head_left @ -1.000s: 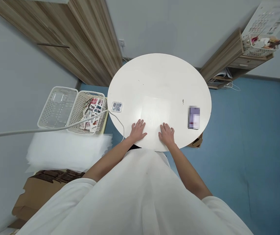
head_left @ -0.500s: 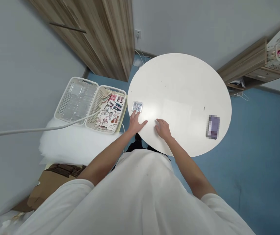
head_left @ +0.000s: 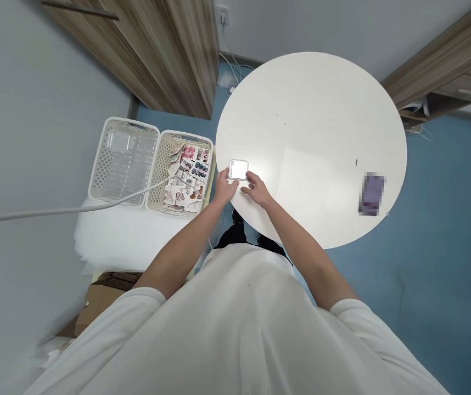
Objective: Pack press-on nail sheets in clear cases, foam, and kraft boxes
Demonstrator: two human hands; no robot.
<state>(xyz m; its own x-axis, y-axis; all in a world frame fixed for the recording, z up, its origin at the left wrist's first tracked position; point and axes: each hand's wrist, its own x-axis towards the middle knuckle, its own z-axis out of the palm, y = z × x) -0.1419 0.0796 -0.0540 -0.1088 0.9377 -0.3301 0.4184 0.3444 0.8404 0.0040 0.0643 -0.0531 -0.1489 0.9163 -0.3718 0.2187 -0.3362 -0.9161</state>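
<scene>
A small clear plastic box (head_left: 239,169) is between my two hands above the left part of the white round table (head_left: 318,109). Bright glare on its top hides what is inside. My left hand (head_left: 224,188) grips the box by its left edge, thumb toward the near side. At the right edge, my right hand (head_left: 258,191) has its fingertips on the box, with the other fingers curled below the near corner.
Left of the table, a white basket (head_left: 153,170) holds cards of colourful press-on nails. Beside it another basket (head_left: 95,170) contains stacked clear plastic boxes. A white cable (head_left: 74,209) crosses in front of them. A blurred purple object (head_left: 373,193) lies at the table's right.
My left hand has taken hold of the box and drawn it slightly right. My right hand has moved left to meet it. The view has shifted, and glare now covers the box top.
</scene>
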